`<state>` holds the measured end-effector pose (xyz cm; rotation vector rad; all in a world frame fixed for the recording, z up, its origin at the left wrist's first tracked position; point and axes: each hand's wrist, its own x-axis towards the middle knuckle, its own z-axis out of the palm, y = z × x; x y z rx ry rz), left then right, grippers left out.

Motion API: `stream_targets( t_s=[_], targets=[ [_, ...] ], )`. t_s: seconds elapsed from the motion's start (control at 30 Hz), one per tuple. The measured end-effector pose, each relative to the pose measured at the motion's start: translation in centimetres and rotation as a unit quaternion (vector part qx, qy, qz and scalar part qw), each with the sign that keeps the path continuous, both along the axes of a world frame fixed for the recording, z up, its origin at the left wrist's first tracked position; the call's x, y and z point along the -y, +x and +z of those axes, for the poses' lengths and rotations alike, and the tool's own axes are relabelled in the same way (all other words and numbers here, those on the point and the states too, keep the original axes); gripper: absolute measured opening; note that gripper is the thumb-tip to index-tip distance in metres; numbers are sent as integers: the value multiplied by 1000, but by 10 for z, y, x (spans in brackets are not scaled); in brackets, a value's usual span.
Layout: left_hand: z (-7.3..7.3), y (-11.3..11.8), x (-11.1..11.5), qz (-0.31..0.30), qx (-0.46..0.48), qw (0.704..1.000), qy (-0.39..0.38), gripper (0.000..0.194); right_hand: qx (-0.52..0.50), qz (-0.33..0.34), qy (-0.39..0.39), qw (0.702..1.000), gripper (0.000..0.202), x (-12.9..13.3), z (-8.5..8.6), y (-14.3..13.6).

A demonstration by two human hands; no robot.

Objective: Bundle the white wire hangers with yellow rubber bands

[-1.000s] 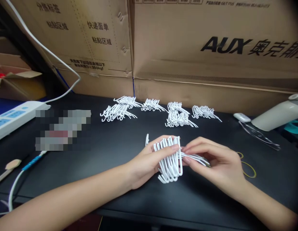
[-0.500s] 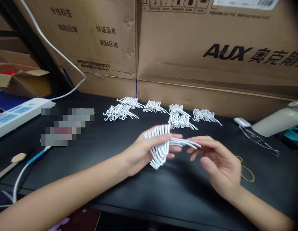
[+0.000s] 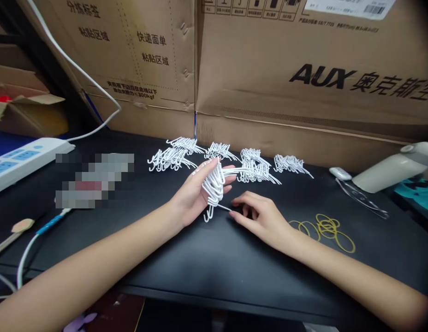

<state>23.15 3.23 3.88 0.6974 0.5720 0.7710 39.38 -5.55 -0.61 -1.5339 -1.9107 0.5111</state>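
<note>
My left hand [image 3: 195,189] is closed around a bundle of white hooks [image 3: 214,183], its thumb across the top and the straight ends pointing right. One white hook [image 3: 209,213] hangs lower than the rest, under the bundle. My right hand [image 3: 257,214] pinches the thin straight end of that hook between thumb and fingertips. Behind the hands, piles of white hooks lie in a row on the black table: one at the left [image 3: 169,159], one in the middle [image 3: 255,171] and one at the right [image 3: 292,164], with others beside them.
Yellow rubber bands [image 3: 328,226] lie right of my right forearm. Cardboard boxes [image 3: 241,92] stand behind the table [image 3: 186,272]. At the left are a white power strip [image 3: 30,159] and a cable; at the right, a pale cylindrical object [image 3: 387,170] and a small white device [image 3: 340,174].
My left hand has moved up and left with the bundle. My right hand has moved left and closed on one hook's end, below the bundle. More rubber bands now show.
</note>
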Motion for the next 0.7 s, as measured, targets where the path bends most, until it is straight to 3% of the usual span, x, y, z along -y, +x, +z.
stream_targets(
  t_s=[0.2, 0.3, 0.4, 0.6, 0.7],
  targets=[
    [3, 0, 11, -26, -12, 1000, -5, 22, 44, 44, -21, 998, 13, -13, 5, 7],
    [5, 0, 18, -45, -10, 999, -5, 24, -29, 36, -119, 992, 17, -5, 14, 30],
    [7, 1, 26, -71, -5, 997, -8, 26, -152, -24, -203, 967, 26, 7, 20, 57],
    [7, 4, 38, -113, -32, 993, -24, 26, -272, -179, -40, 945, 20, 19, 23, 83],
    [3, 6, 40, -127, -42, 991, -23, 25, -350, -173, 5, 921, 12, 23, 28, 87]
  ],
)
